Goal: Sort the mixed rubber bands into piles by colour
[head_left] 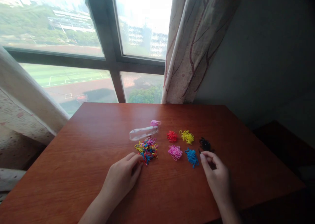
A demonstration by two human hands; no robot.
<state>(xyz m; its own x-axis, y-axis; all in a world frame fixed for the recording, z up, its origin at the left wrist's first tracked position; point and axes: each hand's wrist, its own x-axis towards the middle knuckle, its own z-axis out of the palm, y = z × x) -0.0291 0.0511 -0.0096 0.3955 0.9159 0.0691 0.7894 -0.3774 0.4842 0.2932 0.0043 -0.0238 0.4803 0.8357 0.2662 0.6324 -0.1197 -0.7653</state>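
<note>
Small rubber bands lie in heaps on the table. My left hand is at the near edge of a mixed-colour pile of rubber bands, its fingers curled and thumb drawn in; what is between the fingertips is hidden. My right hand pinches a small black rubber band just in front of the black pile. To its left sit a blue pile and a pink pile. Behind these are a red pile and a yellow pile.
A clear plastic bottle lies on its side behind the mixed pile, with a pink looped cap beside its mouth. The brown wooden table stands against a window with curtains; a dark wall is at right.
</note>
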